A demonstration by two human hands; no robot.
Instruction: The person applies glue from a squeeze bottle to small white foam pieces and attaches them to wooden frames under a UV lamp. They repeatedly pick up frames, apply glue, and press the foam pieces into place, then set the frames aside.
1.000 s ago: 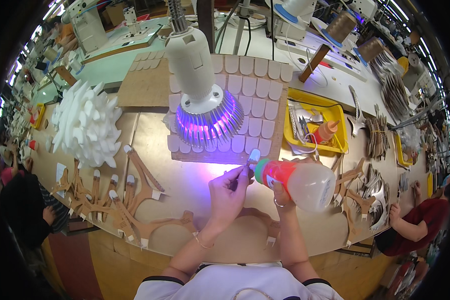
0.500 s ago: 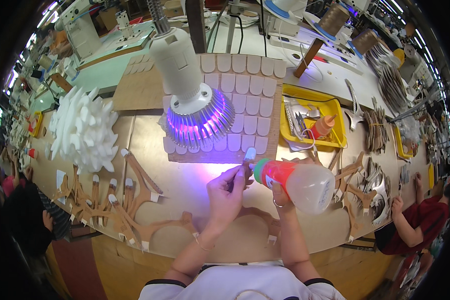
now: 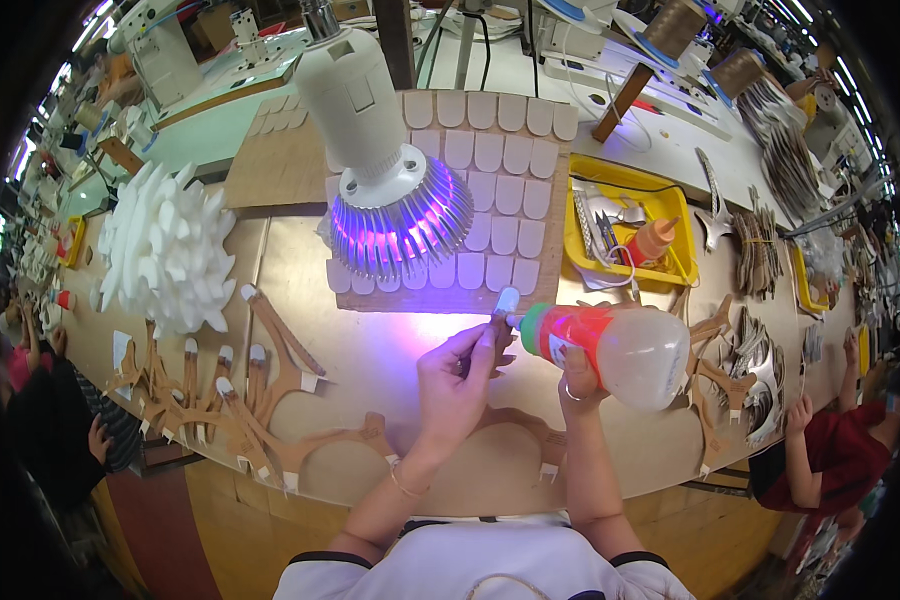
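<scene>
My left hand pinches a thin brown strap piece with a pale, rounded tip, held upright below the lamp. In my right hand is a squeeze bottle with a red label, a green collar and cloudy contents. It lies nearly level, its nozzle pointing left at the strap just under the pale tip. Whether nozzle and strap touch is too small to tell. A white lamp with a finned metal head glows purple over the table. Behind it lies a board with rows of pale rounded tabs.
Brown strap pieces with white tips lie at left, beside a pile of white foam-like pieces. At right are a yellow tray with tools and an orange bottle, plus bundled straps. Co-workers sit at both sides; sewing machines stand behind.
The squeeze bottle has shifted slightly right and lies more level, its nozzle still beside the strap. Both hands keep their hold. The whole view has shifted a little.
</scene>
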